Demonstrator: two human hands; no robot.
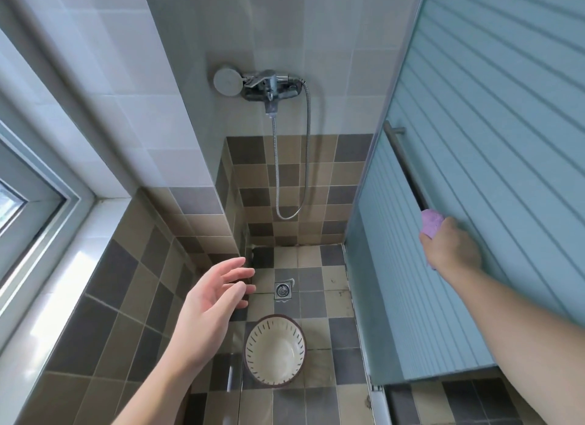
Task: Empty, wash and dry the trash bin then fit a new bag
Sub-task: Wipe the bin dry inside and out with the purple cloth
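- My right hand (451,250) is curled round a purple cloth (431,223), bunched against the lower end of the metal handle (405,165) on the ribbed blue shower door (493,139).
- My left hand (210,301) hangs in the air with fingers spread and relaxed, holding nothing.
- The trash bin (274,350), cream inside with slotted walls and a dark rim, stands upright and empty on the tiled floor (316,402), below my left hand.
- The floor drain (282,289) sits just beyond the bin.
- A chrome tap (269,86) with a looping hose (292,171) is on the far wall.
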